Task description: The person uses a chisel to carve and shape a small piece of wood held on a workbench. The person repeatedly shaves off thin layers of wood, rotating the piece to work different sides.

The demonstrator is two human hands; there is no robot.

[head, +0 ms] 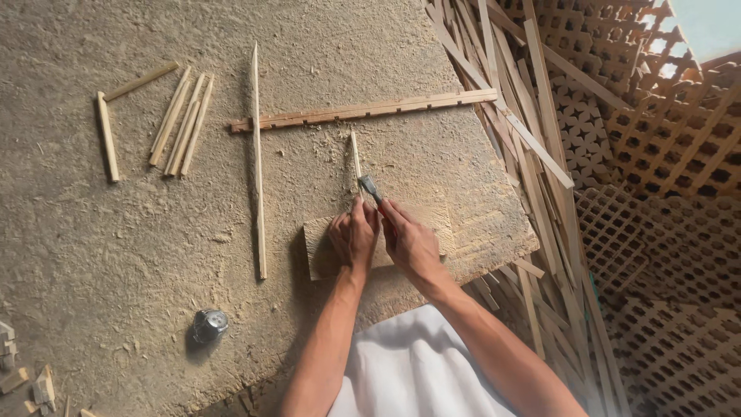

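My left hand [353, 234] presses down on the near end of a thin wooden stick [355, 157] that lies on a flat wooden block [432, 220]. Right beside it, my right hand [409, 238] grips a small chisel [370, 188] whose metal blade points at the stick just beyond my left fingertips. Both hands rest over the block on a dusty, sawdust-covered work surface [116, 247].
A long notched wooden strip [363, 111] lies across the surface beyond the hands, crossed by a long pointed slat [257, 154]. Several short sticks [182, 122] lie at far left. A small metal can [208, 324] stands near left. Stacked slats and wooden lattice panels [656, 193] fill the right.
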